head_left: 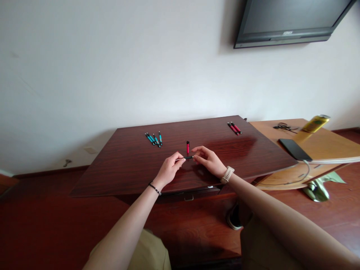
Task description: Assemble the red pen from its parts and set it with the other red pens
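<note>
Over the near middle of the dark table, my left hand [169, 167] pinches a short, thin black pen part [189, 157] between thumb and fingers. A thin pale line runs along its left side; I cannot make out what it is. My right hand [208, 160] has its thumb and fingertips closed around the right end of the same part. Just behind the hands, a red pen barrel with a black top [188, 147] stands upright on the table.
Several teal pens [153, 139] lie on the left of the dark table [126, 161], and red pens [234, 128] at its far right. On the wooden side table stand a phone [294, 149] with a cable and a tilted yellow can [315, 123]. A television [287, 22] hangs above.
</note>
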The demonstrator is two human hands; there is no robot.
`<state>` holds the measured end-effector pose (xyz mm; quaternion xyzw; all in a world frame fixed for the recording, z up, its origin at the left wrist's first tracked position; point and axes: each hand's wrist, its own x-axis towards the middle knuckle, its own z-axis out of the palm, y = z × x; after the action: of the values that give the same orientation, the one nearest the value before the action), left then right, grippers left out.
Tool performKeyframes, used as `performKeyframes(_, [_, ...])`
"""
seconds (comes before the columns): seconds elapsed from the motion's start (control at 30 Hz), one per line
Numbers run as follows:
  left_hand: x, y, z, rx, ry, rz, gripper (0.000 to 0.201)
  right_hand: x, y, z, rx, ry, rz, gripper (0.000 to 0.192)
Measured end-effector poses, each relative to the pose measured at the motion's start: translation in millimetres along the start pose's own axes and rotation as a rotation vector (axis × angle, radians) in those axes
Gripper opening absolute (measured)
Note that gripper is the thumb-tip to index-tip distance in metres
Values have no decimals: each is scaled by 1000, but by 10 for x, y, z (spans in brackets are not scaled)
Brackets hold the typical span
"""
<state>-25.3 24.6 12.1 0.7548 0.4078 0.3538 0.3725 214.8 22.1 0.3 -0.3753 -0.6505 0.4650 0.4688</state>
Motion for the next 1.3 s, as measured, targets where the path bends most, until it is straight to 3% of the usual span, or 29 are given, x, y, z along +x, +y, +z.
performKeyframes(0.37, [-4,38,-13,14,-12,0,27,15,18,1,-64,0,47,40])
performKeyframes(0.6, [2,16,-15,48,-13,35,29,8,21,-5,-195,-16,-16,46])
performKeyframes(0.8, [3,32,1,74,24,59,26,4,56,10,-20,-7,-6,32])
performKeyframes(1.3, [-10,-1,-20,93,75,125,24,35,15,29,215,18,141,39])
